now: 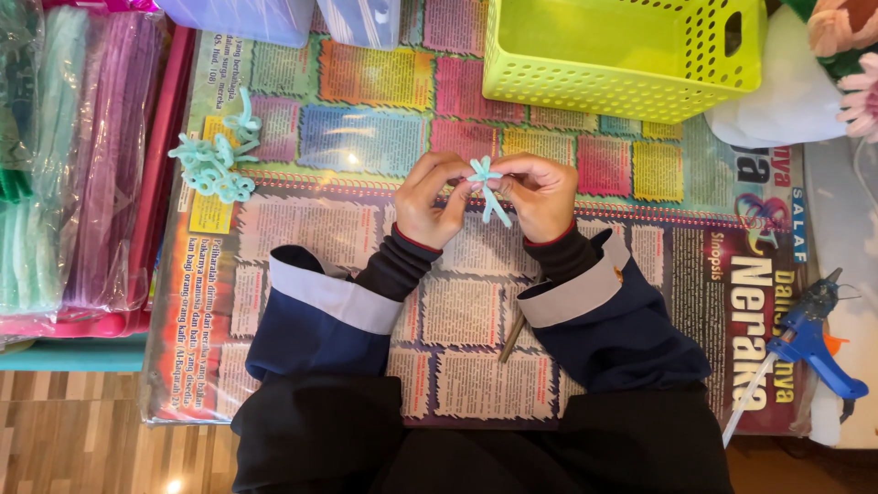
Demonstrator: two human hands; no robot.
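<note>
While both hands meet above the middle of the surface (384, 137), the containers sit along its far and left edges. A lime-green perforated plastic basket (631, 87) stands at the far right; the inside that shows is bare. 2 translucent bluish plastic boxes (302, 18) sit at the far edge left of it, their contents impossible to tell. At the left, clear plastic bags of fuzzy pipe-cleaner stems (69, 155), green and mauve, lie in a pink tray (169, 137).

The left hand (430, 206) and right hand (540, 194) pinch a small pale aqua fuzzy pipe-cleaner piece (485, 183) between thumbs and fingertips, each grip narrow and closed on it. It is held just above the surface, between the 2 hands. Its top is a small cluster of loops; a short straight tail runs down from there, slanting toward the person and slightly to the right, so the long axis lies roughly along the near-far line.

A heap of finished pale aqua looped pipe-cleaner shapes (215, 160) lies on the surface well left of the hands, curly and soft-looking. The surface is covered with a glossy printed poster of coloured blocks. A thin wooden stick (510, 338) lies between the dark blue sleeves. A blue plastic glue gun (814, 343) rests at the right edge, with a pale glue stick out the back.
</note>
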